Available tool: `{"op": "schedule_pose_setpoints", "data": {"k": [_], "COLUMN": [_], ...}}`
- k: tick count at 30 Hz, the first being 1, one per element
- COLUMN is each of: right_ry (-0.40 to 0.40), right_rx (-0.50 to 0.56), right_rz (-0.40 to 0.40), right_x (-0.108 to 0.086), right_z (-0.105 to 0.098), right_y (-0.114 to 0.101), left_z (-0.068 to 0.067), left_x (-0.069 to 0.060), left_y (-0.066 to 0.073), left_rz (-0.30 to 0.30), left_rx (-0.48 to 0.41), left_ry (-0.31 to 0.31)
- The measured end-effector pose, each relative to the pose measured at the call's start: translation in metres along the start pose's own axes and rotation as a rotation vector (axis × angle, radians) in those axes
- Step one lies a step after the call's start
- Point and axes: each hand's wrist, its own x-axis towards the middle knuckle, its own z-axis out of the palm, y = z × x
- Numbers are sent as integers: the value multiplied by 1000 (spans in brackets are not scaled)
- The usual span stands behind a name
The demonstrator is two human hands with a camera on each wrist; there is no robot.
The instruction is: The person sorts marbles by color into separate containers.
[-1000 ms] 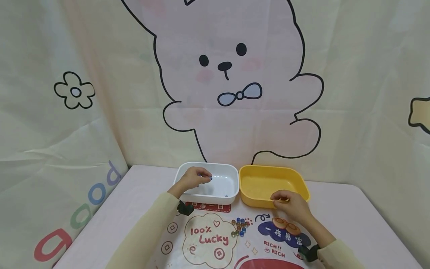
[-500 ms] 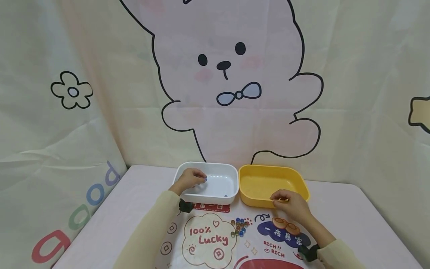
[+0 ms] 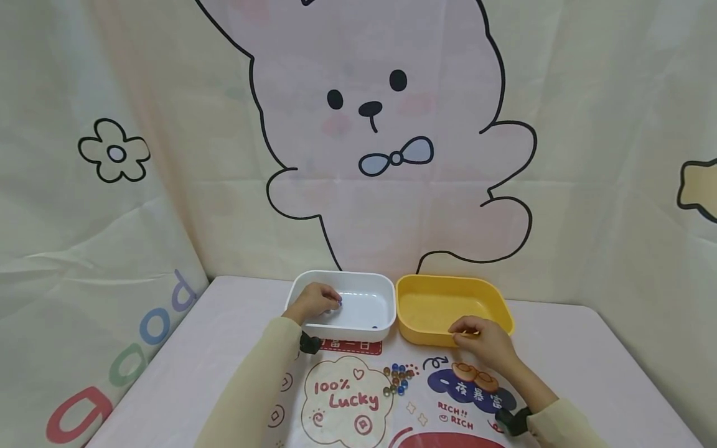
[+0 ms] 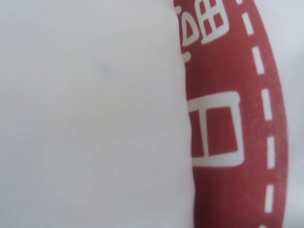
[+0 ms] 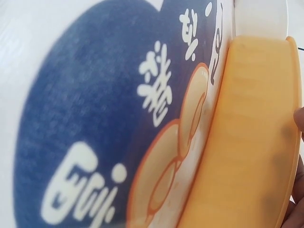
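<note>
My left hand [image 3: 316, 302] is over the left part of the white basin [image 3: 366, 333], pinching a small blue marble [image 3: 340, 302] between its fingertips. One dark little marble [image 3: 374, 327] lies on that basin's floor, near its front wall. At the near rim of the yellow basin [image 3: 448, 286], my right hand [image 3: 486, 341] holds the edge; in the right wrist view a fingertip [image 5: 299, 118] sits against the rim [image 5: 293, 76]. The left wrist view shows no hand, only the white basin's wall [image 4: 95, 118] and red print.
Several blue, amber and greenish marbles [image 3: 398, 379] lie clustered on the printed tabletop [image 3: 224, 311] in front of the basins. The two basins stand side by side, close to the backdrop [image 3: 370, 205] with a cartoon animal. Cloth also hangs at both sides.
My left hand has shifted slightly left and lower inside the white basin with the marble between its fingers. My right hand keeps its place at the yellow rim. The head view has drifted slightly.
</note>
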Motion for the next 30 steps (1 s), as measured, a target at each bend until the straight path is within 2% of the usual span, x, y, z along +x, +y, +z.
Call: {"op": "schedule_pose_setpoints", "data": {"k": [2, 12, 21, 25, 30], "right_ry": [0, 1, -1, -1, -1], "right_rx": [2, 19, 25, 29, 28], "right_rz": [3, 10, 11, 14, 13], "right_x": [0, 0, -1, -1, 0], "right_z": [0, 0, 0, 1, 0], "right_y": [-1, -2, 1, 1, 0], "left_z": [1, 3, 2, 2, -1], "left_x": [1, 3, -6, -4, -1], "left_y": [-1, -4, 3, 2, 4], "left_rz": [-11, 10, 27, 22, 64], "left_rx": [1, 16, 46, 43, 60], "left_ry": [3, -9, -19, -23, -32]}}
